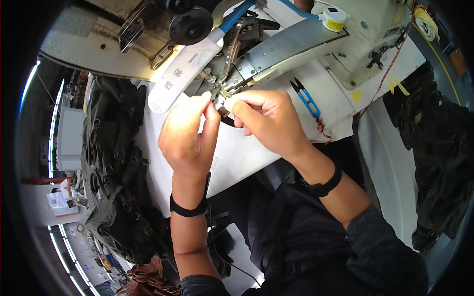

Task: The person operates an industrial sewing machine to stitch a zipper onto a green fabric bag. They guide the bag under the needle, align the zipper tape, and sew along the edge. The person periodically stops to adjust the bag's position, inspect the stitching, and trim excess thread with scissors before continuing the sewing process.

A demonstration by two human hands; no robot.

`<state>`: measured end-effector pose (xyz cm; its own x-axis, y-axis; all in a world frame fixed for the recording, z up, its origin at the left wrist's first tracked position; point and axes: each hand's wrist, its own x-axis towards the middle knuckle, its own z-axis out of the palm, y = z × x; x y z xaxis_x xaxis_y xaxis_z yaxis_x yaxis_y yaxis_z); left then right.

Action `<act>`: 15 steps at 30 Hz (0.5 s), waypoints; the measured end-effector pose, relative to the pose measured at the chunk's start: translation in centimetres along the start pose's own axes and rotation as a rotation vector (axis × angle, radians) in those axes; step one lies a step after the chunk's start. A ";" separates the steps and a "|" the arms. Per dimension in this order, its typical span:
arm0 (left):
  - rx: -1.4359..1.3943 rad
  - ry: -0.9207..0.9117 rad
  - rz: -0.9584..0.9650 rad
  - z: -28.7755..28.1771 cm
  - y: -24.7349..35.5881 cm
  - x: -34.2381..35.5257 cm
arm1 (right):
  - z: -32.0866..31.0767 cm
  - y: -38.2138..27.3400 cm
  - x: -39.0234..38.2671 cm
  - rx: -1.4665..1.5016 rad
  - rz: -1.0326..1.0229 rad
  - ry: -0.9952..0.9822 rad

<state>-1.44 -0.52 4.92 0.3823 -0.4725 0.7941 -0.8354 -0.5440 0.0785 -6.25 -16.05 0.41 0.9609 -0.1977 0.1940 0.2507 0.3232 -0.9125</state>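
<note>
At the needle area of a sewing machine, both my hands are raised close together with their fingers pinched. My left hand has thumb and forefinger pressed together just left of the metal presser parts. My right hand pinches from the other side, its fingertips against or right beside those parts. Whatever lies between the fingertips of either hand is too small to make out. A pair of blue-handled thread snips, with a red cord on its end, lies on the white table right of my right hand.
A white lamp on a blue flexible neck reaches over my left hand. Dark fabric pieces with metal rings are heaped at the left. More dark fabric hangs at the right. A small white and yellow container stands on the machine.
</note>
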 end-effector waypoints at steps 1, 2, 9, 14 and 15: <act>0.015 -0.022 0.020 -0.1 0.1 0.2 | 0.4 0.1 -0.2 0.040 -0.003 0.026; 0.030 -0.044 0.041 -0.2 0.3 0.2 | 0.6 0.2 -0.4 0.080 -0.006 0.052; 0.002 -0.103 -0.014 0.2 0.3 -0.2 | 0.3 0.7 -0.6 -0.065 -0.008 0.021; 0.044 -0.150 -0.041 0.0 1.1 -0.2 | 0.8 0.0 -0.7 0.001 -0.005 0.063; 0.071 -0.173 -0.039 -0.1 1.3 -0.1 | 0.7 -0.1 -0.7 0.010 0.001 0.061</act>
<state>-2.62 -1.10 5.05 0.4814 -0.5588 0.6753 -0.7909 -0.6090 0.0598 -6.89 -15.24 0.62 0.9523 -0.2531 0.1702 0.2509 0.3328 -0.9090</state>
